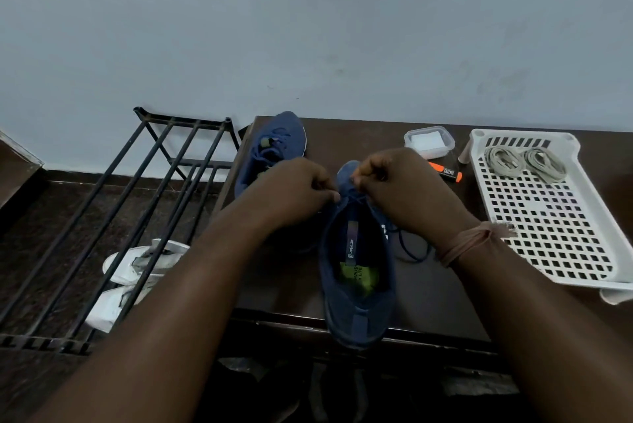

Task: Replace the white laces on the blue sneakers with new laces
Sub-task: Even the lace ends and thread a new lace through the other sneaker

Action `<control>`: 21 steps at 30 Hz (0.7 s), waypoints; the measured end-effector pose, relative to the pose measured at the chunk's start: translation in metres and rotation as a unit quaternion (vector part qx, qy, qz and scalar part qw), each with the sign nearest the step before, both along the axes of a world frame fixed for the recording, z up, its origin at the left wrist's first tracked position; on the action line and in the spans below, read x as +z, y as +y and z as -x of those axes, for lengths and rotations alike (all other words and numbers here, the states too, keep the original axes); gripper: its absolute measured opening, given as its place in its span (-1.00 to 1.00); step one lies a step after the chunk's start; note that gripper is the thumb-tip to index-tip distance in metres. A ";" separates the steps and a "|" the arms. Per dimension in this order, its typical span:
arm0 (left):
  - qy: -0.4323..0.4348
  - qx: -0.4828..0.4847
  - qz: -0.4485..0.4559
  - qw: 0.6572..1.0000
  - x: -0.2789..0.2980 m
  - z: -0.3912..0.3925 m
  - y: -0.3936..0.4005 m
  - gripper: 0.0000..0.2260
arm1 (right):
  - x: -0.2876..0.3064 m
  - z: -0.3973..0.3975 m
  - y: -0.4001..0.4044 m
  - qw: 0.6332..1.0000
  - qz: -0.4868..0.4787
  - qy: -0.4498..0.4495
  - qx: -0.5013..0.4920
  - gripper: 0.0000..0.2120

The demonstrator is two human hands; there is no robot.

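The near blue sneaker [358, 272] lies on the dark table [428, 289], heel toward the person. Left hand [294, 190] and right hand [397, 183] — both with fingers curled — pinch a blue lace [409, 246] over its eyelets. 2 coiled white laces [524, 164] rest in the white tray [555, 224] — a second sneaker [270, 148] lies behind.

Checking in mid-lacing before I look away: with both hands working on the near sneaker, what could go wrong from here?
1. The near sneaker has its heel past the table edge; a hard tug by the left hand or right hand might tip it off.
2. The loose blue lace trails under the right wrist and could snag.
3. The orange marker lies close to the right hand and could get knocked.
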State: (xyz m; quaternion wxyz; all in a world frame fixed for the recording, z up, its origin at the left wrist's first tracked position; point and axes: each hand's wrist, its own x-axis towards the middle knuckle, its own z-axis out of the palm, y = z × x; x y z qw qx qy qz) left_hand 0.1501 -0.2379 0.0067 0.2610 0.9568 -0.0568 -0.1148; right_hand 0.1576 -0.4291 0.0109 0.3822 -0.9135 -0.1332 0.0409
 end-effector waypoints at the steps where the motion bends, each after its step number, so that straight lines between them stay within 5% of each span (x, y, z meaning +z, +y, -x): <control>1: 0.009 0.000 -0.019 1.000 -0.002 0.000 0.000 -0.84 | -0.001 0.003 0.002 1.000 0.026 -0.010 0.002 -0.80; 4: 0.009 0.025 -0.031 0.999 -0.005 0.003 -0.002 -0.63 | -0.011 0.008 0.007 0.995 0.100 -0.010 0.001 -0.83; 10: -0.028 0.076 0.010 0.997 -0.003 0.014 -0.015 -0.76 | -0.020 0.005 0.013 0.983 0.182 0.022 0.006 -0.81; 16: 0.056 0.095 0.014 0.994 -0.011 0.010 -0.018 -0.85 | -0.018 0.011 0.009 0.997 0.056 0.033 -0.051 -0.84; 21: 0.124 0.189 0.104 0.969 -0.022 0.000 -0.012 -0.86 | -0.020 0.012 0.012 0.997 0.056 0.032 -0.045 -0.84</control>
